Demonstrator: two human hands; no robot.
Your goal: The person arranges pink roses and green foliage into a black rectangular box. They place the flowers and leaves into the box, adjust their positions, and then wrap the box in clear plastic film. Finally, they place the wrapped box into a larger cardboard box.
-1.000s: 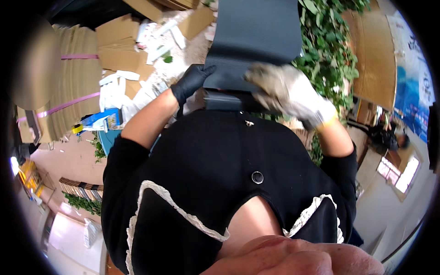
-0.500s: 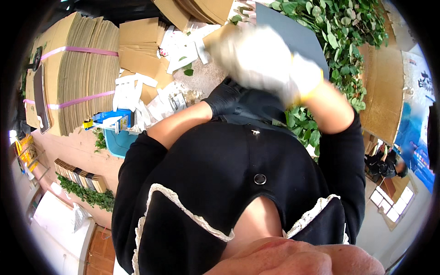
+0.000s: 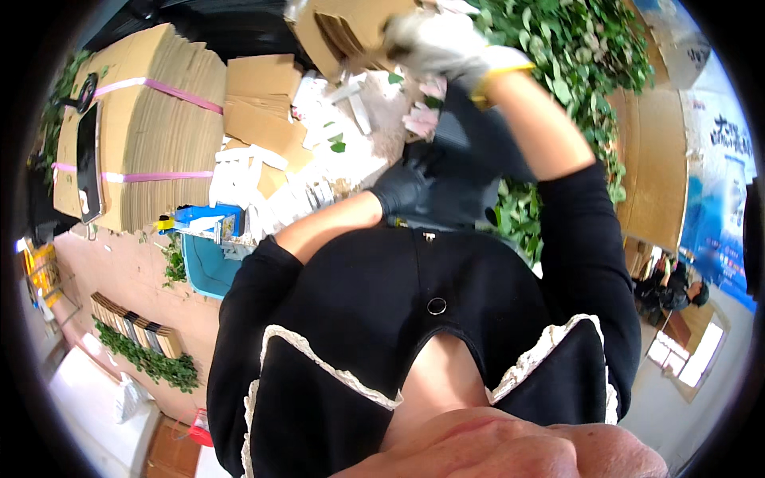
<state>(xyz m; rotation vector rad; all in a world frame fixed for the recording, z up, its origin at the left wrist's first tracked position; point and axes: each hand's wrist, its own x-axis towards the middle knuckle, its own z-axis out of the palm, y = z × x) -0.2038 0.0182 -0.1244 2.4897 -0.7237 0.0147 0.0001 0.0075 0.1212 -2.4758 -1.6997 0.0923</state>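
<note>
My left hand (image 3: 403, 191), in a black glove, rests low against a dark grey sheet-like surface (image 3: 478, 127) in front of my body. Its fingers merge with the dark material, so their pose is hard to read. A whitish, soiled glove covers my right hand (image 3: 441, 46), raised at the top centre beside brown cardboard (image 3: 351, 24). Motion smears its fingers. A blurred brownish streak (image 3: 368, 60) shows at its fingertips; whether the hand holds it, I cannot make out. Pink petal-like pieces (image 3: 422, 119) lie between the two hands.
Strapped flat cardboard (image 3: 171, 119) stands at left, a phone (image 3: 89, 163) on its side. Nearby are white scraps (image 3: 239, 171) and a light-blue tub (image 3: 209, 267). Leafy cuttings (image 3: 590, 72) heap at right by a large carton (image 3: 653, 167). Another person (image 3: 673, 288) is at far right.
My right hand has swung up and away from my body, uncovering more of the dark surface and the pink pieces. My left hand stays low, and the view has shifted slightly.
</note>
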